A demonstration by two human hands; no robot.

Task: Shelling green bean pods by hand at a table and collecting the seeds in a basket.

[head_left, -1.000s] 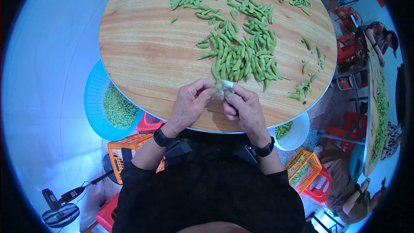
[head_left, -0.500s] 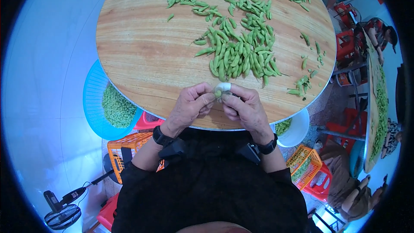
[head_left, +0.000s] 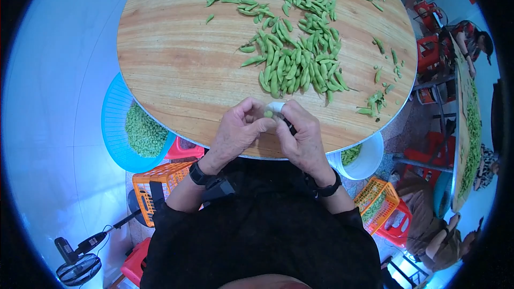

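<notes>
Head view: hands [head_left: 231,139] [head_left: 305,142] meet over wood-grained tabletop [head_left: 176,64]; left pinches a rounded green bean [head_left: 268,113], right's hold unclear.

Your left thumb [head_left: 261,126] now lies flatter and reaches further right, below the green soybean pod [head_left: 268,113]. Your right thumb [head_left: 287,142], earlier bent across toward the pod, has swung more upright and away from its index finger [head_left: 301,115]. More of a dark strip [head_left: 289,125] shows in that widened gap; possibly waste, too small to confirm. Your view has drifted: the round table [head_left: 171,69] sits slightly further left.
</notes>
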